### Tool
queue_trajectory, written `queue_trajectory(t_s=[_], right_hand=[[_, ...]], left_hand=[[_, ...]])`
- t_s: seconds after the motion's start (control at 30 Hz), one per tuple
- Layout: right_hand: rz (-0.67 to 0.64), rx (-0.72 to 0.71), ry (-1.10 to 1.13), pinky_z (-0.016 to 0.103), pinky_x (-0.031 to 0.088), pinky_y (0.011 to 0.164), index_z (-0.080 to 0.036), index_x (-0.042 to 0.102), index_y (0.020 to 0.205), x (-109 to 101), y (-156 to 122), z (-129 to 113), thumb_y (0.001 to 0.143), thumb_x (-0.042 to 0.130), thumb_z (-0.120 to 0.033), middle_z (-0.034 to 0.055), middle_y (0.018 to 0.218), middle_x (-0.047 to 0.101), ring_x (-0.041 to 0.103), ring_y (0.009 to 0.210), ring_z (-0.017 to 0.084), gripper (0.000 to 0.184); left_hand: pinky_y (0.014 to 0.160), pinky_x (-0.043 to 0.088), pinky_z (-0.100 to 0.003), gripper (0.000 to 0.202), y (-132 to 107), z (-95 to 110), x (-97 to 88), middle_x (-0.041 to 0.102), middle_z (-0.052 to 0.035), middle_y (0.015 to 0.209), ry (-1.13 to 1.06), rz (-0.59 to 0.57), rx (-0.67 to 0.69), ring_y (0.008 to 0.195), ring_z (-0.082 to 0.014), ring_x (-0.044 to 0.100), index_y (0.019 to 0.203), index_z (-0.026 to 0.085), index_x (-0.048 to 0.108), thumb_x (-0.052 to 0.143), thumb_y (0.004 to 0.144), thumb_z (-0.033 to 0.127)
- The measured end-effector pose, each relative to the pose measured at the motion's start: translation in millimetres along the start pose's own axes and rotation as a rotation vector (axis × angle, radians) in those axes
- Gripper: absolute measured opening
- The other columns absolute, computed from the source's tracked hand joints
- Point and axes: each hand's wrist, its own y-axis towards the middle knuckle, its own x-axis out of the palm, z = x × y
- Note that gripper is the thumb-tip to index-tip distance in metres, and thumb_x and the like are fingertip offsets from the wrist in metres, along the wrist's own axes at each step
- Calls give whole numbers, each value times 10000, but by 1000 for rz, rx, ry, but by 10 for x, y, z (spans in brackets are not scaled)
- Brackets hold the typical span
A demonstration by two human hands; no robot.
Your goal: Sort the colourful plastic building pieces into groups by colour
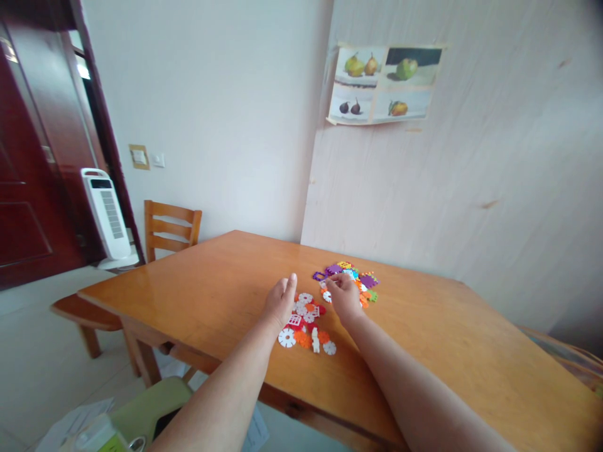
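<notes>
Tabletop (pixel 202 282): brown, shiny wood, with two piles of bright pieces on it.
Near pile (pixel 301 309): on the tabletop, closer to its front edge. It has white, orange and red flat pieces – many round with notches, like flowers. A white window piece (pixel 294 320) lies in it.
Far pile (pixel 369 281): on the tabletop, closer to its back edge. It has purple, yellow, blue, green, orange and white pieces.
Left hand (pixel 281 300): above the tabletop, at the near pile, thumb poking up. The other fingers are hidden, so I can't tell if it has hold of anything.
Right hand (pixel 343 295): above the tabletop, at the far pile, finger and thumb bent close together. I can't tell if a small piece is pinched there.
Gap: the two hands are apart – not touching – over the tabletop.
Fruit pictures (pixel 412 93): on the wall (pixel 226 113) behind the tabletop. They show pears, a green fruit, two dark fruits and an orange fruit.
Chair (pixel 172 229): wooden, behind the tabletop's left side.
White tower (pixel 110 216): standing left of the tabletop, near a dark red door (pixel 28 201).
</notes>
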Motion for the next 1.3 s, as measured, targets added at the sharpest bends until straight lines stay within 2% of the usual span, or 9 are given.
queue_trajectory(t_s=[0.07, 0.13, 0.23, 0.33, 0.5, 0.8, 1.0, 1.17, 1.3], right_hand=[[128, 59, 85, 236, 383, 484, -158, 543, 1124, -52, 54, 45, 777, 583, -445, 2, 739, 607, 514, 551, 133, 452], [141, 46, 59, 246, 401, 505, -159, 532, 1166, -68, 63, 73, 778, 583, -441, 7, 770, 621, 533, 568, 141, 482], [-8, -89, -204, 290, 452, 687, -182, 628, 1036, -31, -5, 66, 800, 571, -411, 47, 882, 656, 591, 767, 183, 333], [-159, -230, -516, 347, 398, 888, -213, 675, 1023, 35, -124, 6, 808, 600, -428, 84, 1081, 646, 537, 1046, 245, 314], [-290, -298, -741, 392, 321, 941, -242, 684, 1039, 85, -250, -93, 840, 570, -540, 87, 1190, 600, 448, 1173, 279, 376], [-321, -265, -747, 346, 324, 850, -231, 663, 901, 91, -205, -101, 791, 626, -413, 49, 1054, 631, 484, 1105, 248, 216], [-314, -270, -784, 364, 321, 861, -219, 662, 879, 72, -217, -116, 780, 621, -497, 66, 1057, 632, 472, 1118, 271, 297], [-331, -234, -743, 343, 331, 846, -214, 654, 877, 80, -186, -108, 735, 675, -466, 64, 1041, 631, 491, 1093, 258, 290], [-298, -291, -681, 340, 342, 830, -215, 634, 915, 80, -174, -99, 701, 712, -424, 57, 1059, 628, 498, 1078, 258, 309]], left_hand=[[713, 472, -317, 579, -7, 8, -3, 675, -72, 782, 9, -11, 15, 800, -218, 650, 818, 206, 605, 252, 916, 655], [715, 469, -321, 585, -14, 17, -11, 669, -65, 777, 28, -25, 36, 797, -218, 647, 812, 208, 599, 238, 916, 657], [716, 458, -317, 581, -20, 36, -28, 658, -49, 773, 76, -53, 65, 792, -212, 636, 797, 215, 583, 221, 917, 653], [711, 439, -304, 566, -24, 57, -38, 643, -36, 766, 148, -98, 91, 793, -204, 618, 775, 223, 547, 200, 921, 646], [708, 415, -303, 550, -20, 77, -28, 636, -36, 781, 219, -182, 104, 807, -210, 605, 772, 234, 508, 172, 924, 643], [723, 444, -292, 532, -39, 74, -26, 689, -49, 858, 108, -218, 81, 860, -218, 646, 841, 235, 578, 257, 904, 655], [736, 463, -295, 523, -46, 76, -16, 699, -51, 857, 67, -190, 55, 845, -216, 662, 873, 230, 599, 292, 897, 652], [733, 472, -294, 519, -48, 81, -25, 697, -47, 858, 51, -197, 70, 827, -209, 665, 871, 226, 600, 296, 899, 646], [731, 476, -291, 514, -50, 89, -33, 685, -42, 840, 42, -190, 81, 824, -205, 659, 858, 224, 597, 302, 898, 643]])
